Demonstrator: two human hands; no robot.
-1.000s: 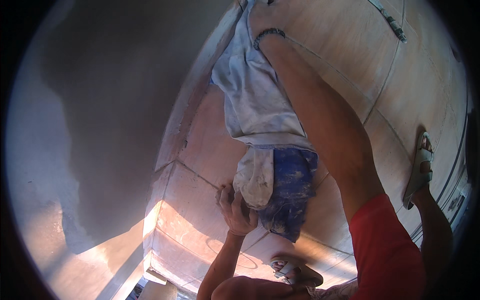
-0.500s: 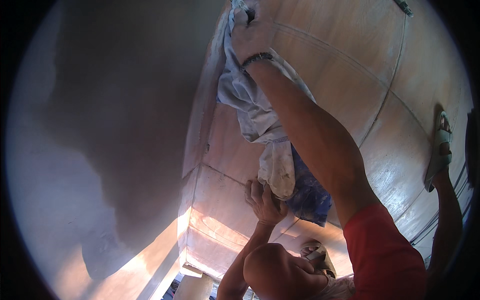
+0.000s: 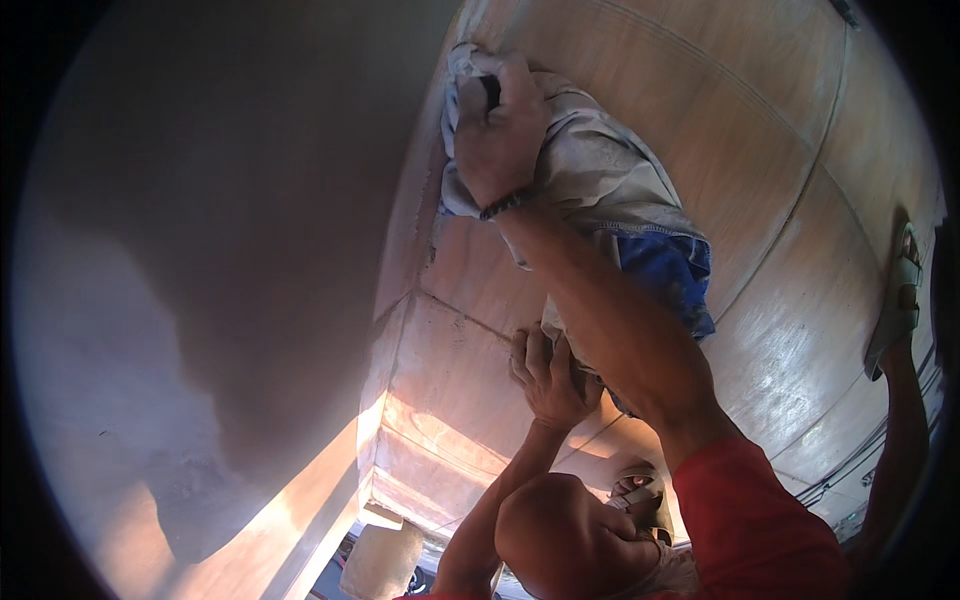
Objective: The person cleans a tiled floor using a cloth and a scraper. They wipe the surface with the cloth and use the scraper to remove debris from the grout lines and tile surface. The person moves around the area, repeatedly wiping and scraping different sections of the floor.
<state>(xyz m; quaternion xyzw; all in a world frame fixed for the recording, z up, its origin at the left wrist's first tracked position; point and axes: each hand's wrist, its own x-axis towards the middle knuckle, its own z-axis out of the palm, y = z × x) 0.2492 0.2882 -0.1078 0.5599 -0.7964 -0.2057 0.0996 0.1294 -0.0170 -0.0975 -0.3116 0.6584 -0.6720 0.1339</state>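
My right hand point(image 3: 500, 130) is closed on the upper end of a crumpled grey-white cloth point(image 3: 615, 170) lying on the tiles near the raised edge along the wall; a dark gap shows between thumb and fingers. A dirty blue part of the cloth point(image 3: 665, 275) shows right of my forearm. Lower down, my left hand point(image 3: 550, 375) rests beside the cloth's lower end, fingers bent and spread on the floor; its thumb side is partly hidden by my right forearm and the cloth.
A grey wall point(image 3: 230, 250) fills the left, with a pale ledge point(image 3: 405, 240) along its foot. My knee point(image 3: 540, 530) is at the bottom; my sandalled feet point(image 3: 895, 310) point(image 3: 640, 490) are at right and below. Pink tiles point(image 3: 780, 370) surround the cloth. A slim object point(image 3: 845, 12) lies at top right.
My right hand has drawn down and slightly left from the top, bunching the cloth's upper part. My left hand has shifted up and right within the view; the scene has shifted as well.
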